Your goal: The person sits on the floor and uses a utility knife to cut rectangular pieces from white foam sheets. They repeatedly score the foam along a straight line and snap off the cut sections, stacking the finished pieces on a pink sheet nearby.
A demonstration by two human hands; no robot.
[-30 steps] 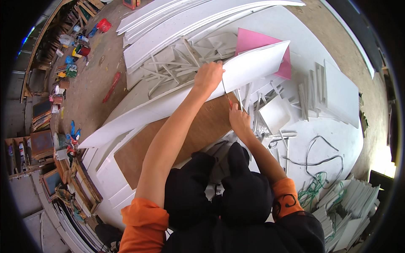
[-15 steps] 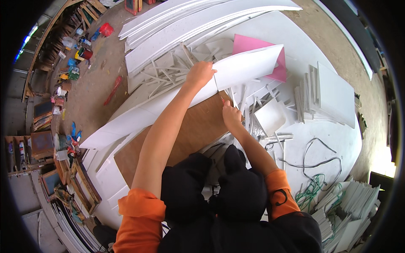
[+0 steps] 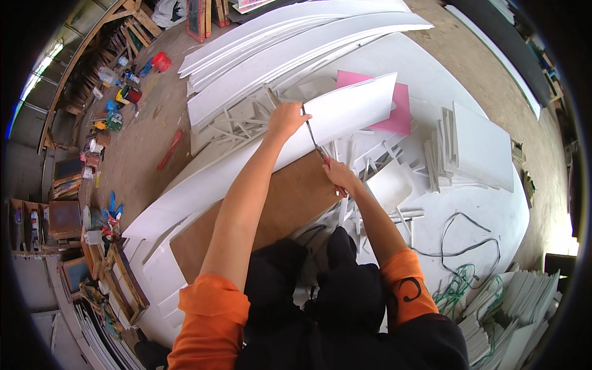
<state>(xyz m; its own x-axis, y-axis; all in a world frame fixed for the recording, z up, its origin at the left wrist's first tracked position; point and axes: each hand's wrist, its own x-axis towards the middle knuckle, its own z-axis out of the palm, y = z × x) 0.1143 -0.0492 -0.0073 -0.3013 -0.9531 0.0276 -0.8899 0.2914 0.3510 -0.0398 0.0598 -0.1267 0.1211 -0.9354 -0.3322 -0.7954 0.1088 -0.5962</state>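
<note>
My left hand (image 3: 288,121) is closed over the far edge of a long white sheet (image 3: 246,159), just left of a dark slit across it. To the slit's right, the sheet's other part (image 3: 354,102) tilts up at an angle. In my closed right hand (image 3: 343,176) is a red-handled utility knife (image 3: 327,158), its front end at the near end of the slit. Under the sheet's near edge lies a brown board (image 3: 271,203). A pink sheet (image 3: 398,111) lies partly behind the raised part.
Thin white offcuts (image 3: 237,123) lie heaped beyond the sheet. Long white panels (image 3: 296,46) are stacked at the back. White boards (image 3: 481,148) lean together on the right, near a black cord (image 3: 444,237) and green twine (image 3: 453,290). Paint pots (image 3: 129,94) stand on the left floor.
My right hand has drawn the knife toward me, and more of its red handle shows. The dark slit in the sheet is now plainly visible. My left hand keeps its grip.
</note>
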